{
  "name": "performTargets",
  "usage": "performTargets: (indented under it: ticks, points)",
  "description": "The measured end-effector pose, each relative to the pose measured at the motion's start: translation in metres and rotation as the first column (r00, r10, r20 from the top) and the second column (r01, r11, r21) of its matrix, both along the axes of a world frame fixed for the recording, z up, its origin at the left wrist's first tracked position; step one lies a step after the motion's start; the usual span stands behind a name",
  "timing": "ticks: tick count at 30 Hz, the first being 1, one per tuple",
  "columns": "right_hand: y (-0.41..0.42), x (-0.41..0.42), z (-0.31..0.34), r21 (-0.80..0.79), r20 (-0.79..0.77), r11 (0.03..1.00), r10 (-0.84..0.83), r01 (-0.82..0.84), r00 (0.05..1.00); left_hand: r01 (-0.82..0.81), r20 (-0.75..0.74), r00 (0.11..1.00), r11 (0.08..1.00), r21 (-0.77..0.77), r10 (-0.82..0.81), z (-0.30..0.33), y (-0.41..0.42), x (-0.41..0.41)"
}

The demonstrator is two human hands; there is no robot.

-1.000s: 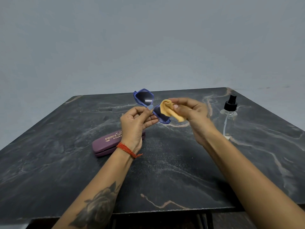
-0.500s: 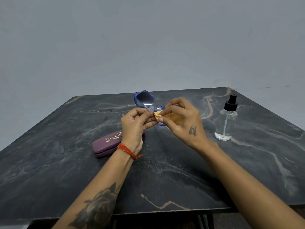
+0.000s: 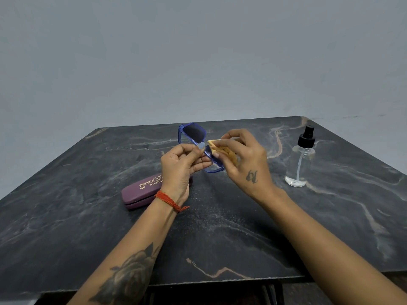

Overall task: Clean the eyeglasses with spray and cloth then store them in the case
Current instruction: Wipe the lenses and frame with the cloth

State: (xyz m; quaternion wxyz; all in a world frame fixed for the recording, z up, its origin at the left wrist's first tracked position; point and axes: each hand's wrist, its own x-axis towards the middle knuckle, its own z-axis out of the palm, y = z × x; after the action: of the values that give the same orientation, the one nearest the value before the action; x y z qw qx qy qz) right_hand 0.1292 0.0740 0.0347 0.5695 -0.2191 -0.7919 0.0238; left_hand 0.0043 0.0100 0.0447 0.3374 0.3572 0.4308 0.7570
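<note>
My left hand (image 3: 180,166) pinches the blue-framed eyeglasses (image 3: 193,137) above the marble table's (image 3: 66,227) far edge; my right hand (image 3: 244,159) presses the yellow cloth (image 3: 222,149) on one lens. Rubbing hard could twist the frame loose.

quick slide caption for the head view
Left hand steadies blue glasses while right hand rubs one lens with yellow cloth.

On the dark marble table (image 3: 220,238), the shut maroon hard case (image 3: 141,192) (left) and clear black-capped spray bottle (image 3: 300,164) (right) stand as obstacles; between them the surface lies bare.
</note>
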Motion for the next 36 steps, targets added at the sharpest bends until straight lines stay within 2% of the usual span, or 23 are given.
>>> performTargets:
  ticks: [8,10,15,18,23,30,36]
  points:
    - [0.004,0.006,0.002,0.02,0.019,0.987,0.158,-0.158,0.987,-0.001,-0.006,1.0,1.0,-0.001,0.001,-0.002,0.002,-0.002]
    - [0.006,0.009,0.003,0.027,0.017,0.99,0.138,-0.139,0.99,-0.005,-0.004,1.0,1.0,-0.006,0.005,-0.001,0.002,-0.002]
    - [0.008,0.009,0.002,0.063,-0.045,0.998,-0.028,0.031,0.999,-0.007,0.013,1.0,1.0,0.004,0.007,0.0,0.001,-0.002]
    - [0.006,0.006,-0.001,0.072,-0.009,0.996,-0.057,0.057,0.998,-0.004,0.014,1.0,1.0,0.012,0.004,0.0,0.001,-0.002]
    - [0.002,0.0,-0.004,0.079,0.061,0.996,0.032,-0.037,0.998,-0.006,0.002,1.0,1.0,0.013,0.006,-0.001,0.002,-0.002]
    - [0.005,0.005,-0.002,0.048,0.068,0.986,0.159,-0.162,0.985,-0.02,0.004,1.0,1.0,0.005,0.02,-0.001,0.001,-0.003]
    - [0.006,0.012,0.004,0.068,0.065,0.985,0.156,-0.161,0.986,-0.042,0.017,0.999,0.999,0.006,0.042,0.001,0.001,-0.003]
